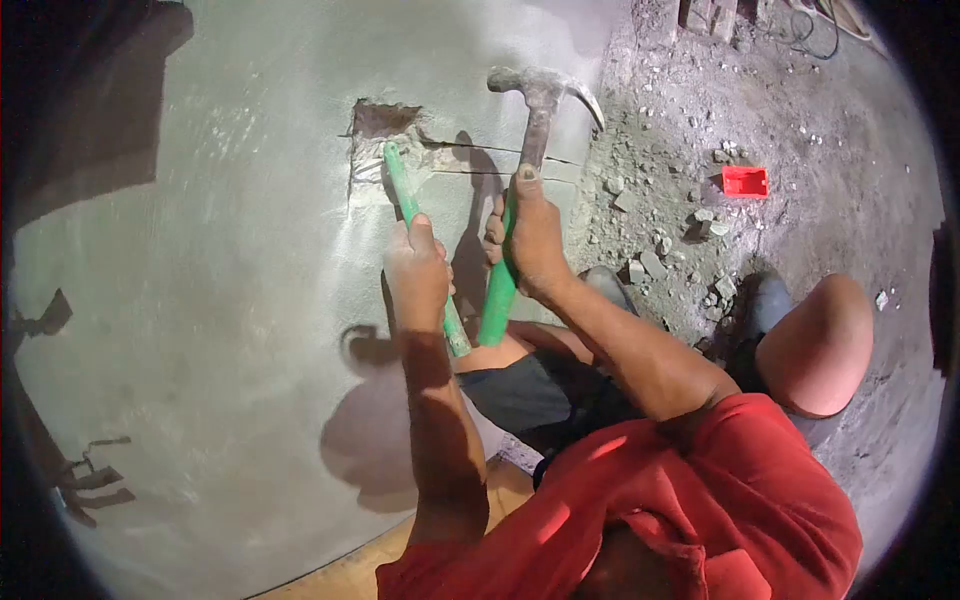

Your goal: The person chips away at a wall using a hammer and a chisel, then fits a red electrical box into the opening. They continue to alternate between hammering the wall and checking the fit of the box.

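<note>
Rough square hole (385,120) in grey plastered wall (250,280). Left hand (418,278) grasping long green chisel-like rod (402,182), far end at the hole's lower edge, contact unclear. Right hand (537,240) clenched round green-handled metal claw hammer (535,140), held right of the hole. Grey stone rubble (652,266) on floor (830,140) further right of the hole; open red plastic box (745,182) beyond.

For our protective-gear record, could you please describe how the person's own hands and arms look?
The left hand and right hand wear no gloves, and no watch or band shows. The arms are bare up to red short sleeves.
</note>
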A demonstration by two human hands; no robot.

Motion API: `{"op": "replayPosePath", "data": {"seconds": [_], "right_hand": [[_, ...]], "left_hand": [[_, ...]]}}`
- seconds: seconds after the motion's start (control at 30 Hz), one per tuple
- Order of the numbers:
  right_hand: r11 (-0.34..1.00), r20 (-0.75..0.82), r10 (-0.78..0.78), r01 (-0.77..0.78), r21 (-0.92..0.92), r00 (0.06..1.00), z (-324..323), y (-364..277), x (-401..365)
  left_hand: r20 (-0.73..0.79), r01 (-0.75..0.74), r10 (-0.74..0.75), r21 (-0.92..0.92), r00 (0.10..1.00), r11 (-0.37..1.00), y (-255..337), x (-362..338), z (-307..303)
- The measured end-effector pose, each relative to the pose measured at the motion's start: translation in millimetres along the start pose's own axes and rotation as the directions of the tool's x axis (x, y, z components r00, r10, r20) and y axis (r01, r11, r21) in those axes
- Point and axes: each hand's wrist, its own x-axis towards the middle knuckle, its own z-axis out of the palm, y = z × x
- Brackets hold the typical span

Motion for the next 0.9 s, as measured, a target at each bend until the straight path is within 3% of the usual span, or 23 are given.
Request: {"op": "replayPosePath", "data": {"seconds": [0.03,0.07,0.1,0.13,0.2,0.27,0.3,0.37,0.4,0.5,0.53,0.57,0.7,0.77,0.8,0.83,0.9], "right_hand": [[1.0,0.003,0.001,-0.001,-0.005,1.0,-5,6,7],[0.947,0.175,0.073,-0.013,-0.321,0.982,-14,13,19],[0.794,0.317,0.195,0.04,-0.607,0.928,-18,13,26],[0.752,0.256,0.269,-0.036,-0.658,0.928,-12,-1,15],[0.765,0.213,0.249,-0.058,-0.641,0.945,-14,-8,6],[0.842,0.113,0.188,-0.1,-0.531,0.976,-22,-13,2],[0.884,0.087,0.143,-0.087,-0.459,0.986,-26,-16,1],[0.915,0.003,0.1,-0.091,-0.393,0.995,-31,-30,2],[0.922,-0.001,0.077,-0.071,-0.381,0.997,-36,-37,5],[0.908,-0.003,0.003,-0.004,-0.419,1.0,-34,-56,-13],[0.896,0.003,-0.01,0.01,-0.443,1.0,-35,-61,-18],[0.877,0.015,-0.018,0.023,-0.481,1.0,-37,-65,-24],[0.818,0.017,-0.015,0.022,-0.575,1.0,-47,-78,-41],[0.79,0.069,-0.032,0.067,-0.609,0.997,-53,-79,-48],[0.764,0.078,-0.06,0.096,-0.639,0.995,-57,-78,-50],[0.736,0.086,-0.084,0.12,-0.667,0.993,-61,-78,-55],[0.708,0.143,-0.087,0.162,-0.688,0.986,-61,-80,-62]], "left_hand": [[0.012,-0.024,0.024,0.008,1.0,1.0,1,0,1],[0.024,-0.051,0.05,0.007,0.998,0.999,2,-1,3],[0.012,-0.052,0.052,-0.014,0.999,0.999,-4,-3,2],[0.041,-0.026,0.026,0.001,0.999,1.0,-19,-2,0],[0.037,-0.012,0.013,-0.034,0.999,0.999,-46,-5,-3],[0.281,-0.237,0.186,0.163,0.942,0.958,-78,-25,0],[0.258,-0.228,0.187,0.142,0.948,0.963,-77,-31,3],[0.361,-0.043,0.077,-0.1,0.929,0.994,-69,-43,5],[0.289,-0.217,0.237,-0.101,0.928,0.971,-87,-29,13],[0.144,-0.354,0.361,-0.074,0.921,0.932,-83,-19,20],[0.069,-0.33,0.33,-0.014,0.941,0.944,-72,-15,18],[-0.083,-0.447,0.449,0.04,0.89,0.894,-63,-18,15],[-0.294,-0.377,0.377,0.059,0.878,0.924,-63,15,22],[-0.107,-0.356,0.357,0.024,0.928,0.934,-69,23,45],[0.066,-0.59,0.59,-0.01,0.805,0.807,-82,25,58],[0.049,-0.584,0.584,-0.022,0.81,0.811,-78,11,61],[0.169,-0.455,0.449,0.0,0.878,0.89,-65,-8,66]]}}
